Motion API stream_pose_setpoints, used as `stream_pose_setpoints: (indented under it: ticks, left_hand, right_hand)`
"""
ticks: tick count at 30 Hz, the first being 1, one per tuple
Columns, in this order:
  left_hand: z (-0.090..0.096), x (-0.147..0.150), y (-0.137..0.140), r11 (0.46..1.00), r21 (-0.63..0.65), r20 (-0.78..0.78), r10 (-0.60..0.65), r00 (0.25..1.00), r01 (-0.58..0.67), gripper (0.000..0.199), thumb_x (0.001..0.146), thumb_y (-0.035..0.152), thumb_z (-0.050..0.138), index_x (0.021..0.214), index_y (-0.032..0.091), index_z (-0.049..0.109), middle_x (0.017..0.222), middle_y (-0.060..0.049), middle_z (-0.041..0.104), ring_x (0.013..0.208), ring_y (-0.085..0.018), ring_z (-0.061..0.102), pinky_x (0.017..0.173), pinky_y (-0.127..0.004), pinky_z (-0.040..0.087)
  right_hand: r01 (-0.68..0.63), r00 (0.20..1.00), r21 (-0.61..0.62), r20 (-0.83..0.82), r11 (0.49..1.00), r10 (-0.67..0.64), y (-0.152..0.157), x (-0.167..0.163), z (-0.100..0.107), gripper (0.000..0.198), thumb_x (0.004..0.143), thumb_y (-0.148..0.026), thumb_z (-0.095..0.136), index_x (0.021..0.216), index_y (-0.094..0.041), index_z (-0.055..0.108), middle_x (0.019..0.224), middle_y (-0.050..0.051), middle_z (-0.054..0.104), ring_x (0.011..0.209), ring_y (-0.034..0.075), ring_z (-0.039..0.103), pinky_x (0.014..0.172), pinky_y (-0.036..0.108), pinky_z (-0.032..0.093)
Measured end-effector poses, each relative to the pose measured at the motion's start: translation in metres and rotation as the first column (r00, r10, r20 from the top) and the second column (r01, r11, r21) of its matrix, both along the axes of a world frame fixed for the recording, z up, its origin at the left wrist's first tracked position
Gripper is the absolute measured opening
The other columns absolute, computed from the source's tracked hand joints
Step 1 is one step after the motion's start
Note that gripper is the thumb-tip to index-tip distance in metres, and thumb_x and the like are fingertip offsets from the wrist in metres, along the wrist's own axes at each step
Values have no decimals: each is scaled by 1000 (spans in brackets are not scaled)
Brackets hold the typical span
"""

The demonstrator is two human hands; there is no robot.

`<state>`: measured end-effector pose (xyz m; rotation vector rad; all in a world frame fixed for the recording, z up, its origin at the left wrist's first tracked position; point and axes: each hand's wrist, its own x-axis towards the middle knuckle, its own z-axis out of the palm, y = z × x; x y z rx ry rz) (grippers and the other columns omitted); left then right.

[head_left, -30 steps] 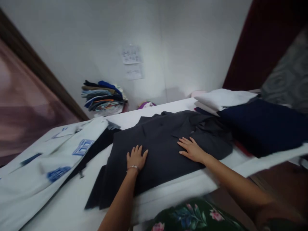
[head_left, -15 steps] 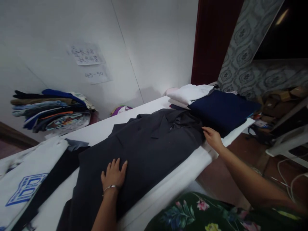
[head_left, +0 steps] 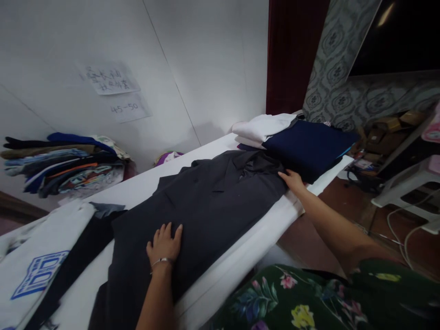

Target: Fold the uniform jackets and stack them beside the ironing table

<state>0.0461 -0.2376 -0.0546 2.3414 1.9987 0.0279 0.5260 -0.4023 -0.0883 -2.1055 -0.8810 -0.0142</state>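
A dark grey jacket [head_left: 206, 206] lies spread along the white table, its bunched collar end at the right. My left hand [head_left: 165, 245], with a bracelet at the wrist, rests flat on the lower part of the jacket, fingers spread. At the collar end, my right hand [head_left: 292, 181] pinches the jacket's near edge between thumb and fingers. Just beyond that hand is a folded navy garment [head_left: 305, 146], with a folded white garment [head_left: 264, 126] beside it.
A white garment with a blue print [head_left: 41, 270] and black cloth [head_left: 80, 256] lie at the left of the white table [head_left: 140, 185]. Behind it stands a stack of folded clothes [head_left: 68, 160]. Papers with handwriting [head_left: 112, 80] hang on the wall. A plastic stool [head_left: 402, 183] stands at right.
The view has shifted slightly to the right. Both hands keep their places on the jacket, which looks nearly unchanged.
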Motion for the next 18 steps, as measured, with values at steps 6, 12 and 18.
stream_pose_setpoints:
  ticks: [6,12,18]
  left_hand:
    - [2,1,-2,1000,1,6,9,1000,-9,64,89,54,23,139,19,41,149,-6,33,138,-25,26,110,-51,21]
    - [2,0,-3,1000,11,29,1,1000,-1,63,89,54,25,138,20,42,148,-7,34,137,-25,27,109,-52,21]
    - [-1,-1,-2,1000,7,28,6,1000,-7,64,89,55,24,138,20,42,149,-6,34,138,-25,26,110,-52,20]
  right_hand:
    - [69,997,-5,-15,998,-69,12,-2,11,61,88,-62,30,88,-11,64,77,9,68,70,19,62,61,28,47]
    - [94,995,-151,36,984,-90,-1,-7,14,38,85,-45,46,90,-13,66,85,16,69,83,28,63,77,38,46]
    - [-104,937,-50,331,993,114,-19,-56,33,58,90,-47,39,135,-12,44,140,16,44,129,28,40,105,41,33]
